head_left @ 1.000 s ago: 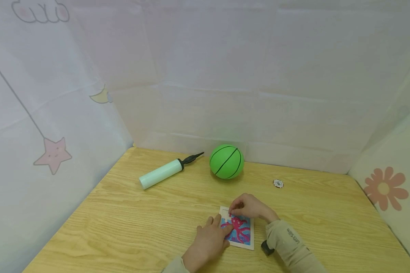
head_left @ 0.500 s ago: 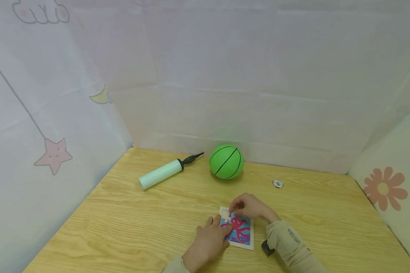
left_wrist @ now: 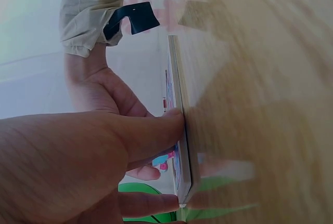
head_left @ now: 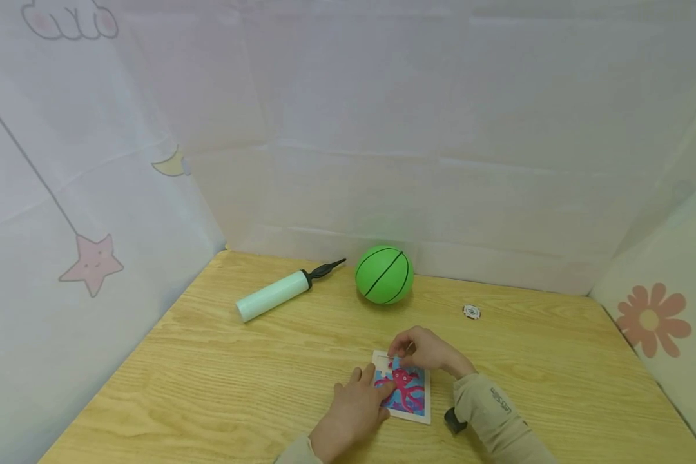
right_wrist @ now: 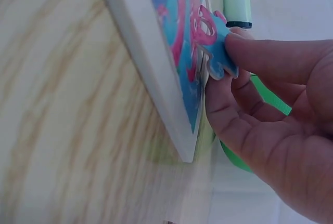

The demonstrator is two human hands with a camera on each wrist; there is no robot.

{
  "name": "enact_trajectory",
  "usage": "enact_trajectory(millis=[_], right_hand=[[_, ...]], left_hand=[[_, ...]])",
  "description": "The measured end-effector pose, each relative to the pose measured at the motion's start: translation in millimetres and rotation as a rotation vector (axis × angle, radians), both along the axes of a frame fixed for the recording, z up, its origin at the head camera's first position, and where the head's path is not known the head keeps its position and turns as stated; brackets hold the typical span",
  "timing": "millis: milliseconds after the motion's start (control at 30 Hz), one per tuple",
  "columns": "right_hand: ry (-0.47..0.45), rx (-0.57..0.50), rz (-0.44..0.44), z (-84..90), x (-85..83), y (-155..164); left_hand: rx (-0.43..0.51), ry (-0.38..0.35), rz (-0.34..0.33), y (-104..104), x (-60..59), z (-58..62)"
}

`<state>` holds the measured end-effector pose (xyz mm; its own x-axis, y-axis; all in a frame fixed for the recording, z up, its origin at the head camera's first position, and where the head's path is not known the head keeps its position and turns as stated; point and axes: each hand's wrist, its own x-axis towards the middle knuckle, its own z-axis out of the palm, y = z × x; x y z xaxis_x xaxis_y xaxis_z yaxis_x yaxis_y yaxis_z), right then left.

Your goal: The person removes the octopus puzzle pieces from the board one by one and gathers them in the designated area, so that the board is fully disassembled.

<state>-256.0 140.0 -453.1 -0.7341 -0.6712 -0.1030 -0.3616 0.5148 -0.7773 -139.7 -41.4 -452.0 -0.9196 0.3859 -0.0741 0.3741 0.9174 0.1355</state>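
A small jigsaw board (head_left: pixel 408 396) with a pink octopus on blue lies flat on the wooden table (head_left: pixel 220 361). My left hand (head_left: pixel 356 406) rests at its left side, straight fingers pressing on the board's edge (left_wrist: pixel 182 130). My right hand (head_left: pixel 426 351) hovers over the board's far corner. Between thumb and fingers it pinches a loose blue-and-pink puzzle piece (right_wrist: pixel 216 50), held just off the picture surface (right_wrist: pixel 179 52). The right sleeve (head_left: pixel 493 412) lies along the board's right side.
Behind the board stand a green ball (head_left: pixel 384 274) and a pale green hand pump (head_left: pixel 275 294) with a black nozzle. A small white disc (head_left: pixel 472 312) lies to the right. Printed cloth walls close off the table's left, back and right sides.
My right hand's fingers have risen slightly off the board's far-left corner and shifted a little right with the piece. The left hand has stayed put.
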Motion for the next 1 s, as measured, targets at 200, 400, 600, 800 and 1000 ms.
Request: enact_trajectory(millis=[200, 400, 600, 800, 1000], right_hand=[[-0.003, 0.008, 0.002, -0.6, 0.3, 0.5], [-0.025, 0.005, 0.002, 0.1, 0.6, 1.2], [-0.083, -0.023, -0.020, 3.5, 1.3, 2.2], [-0.076, -0.050, -0.004, 7.0, 1.0, 4.7], [-0.069, -0.036, -0.028, 9.7, 0.4, 10.0]], left_hand=[[-0.001, -0.022, 0.004, 0.8, -1.2, 0.1], [-0.001, -0.022, 0.007, 0.9, -0.7, 0.9], [-0.002, -0.005, 0.002, 0.6, 0.3, 0.9], [0.002, -0.002, 0.002, 0.8, 0.5, 1.2], [0.013, -0.010, 0.009, 0.3, 1.0, 1.1]])
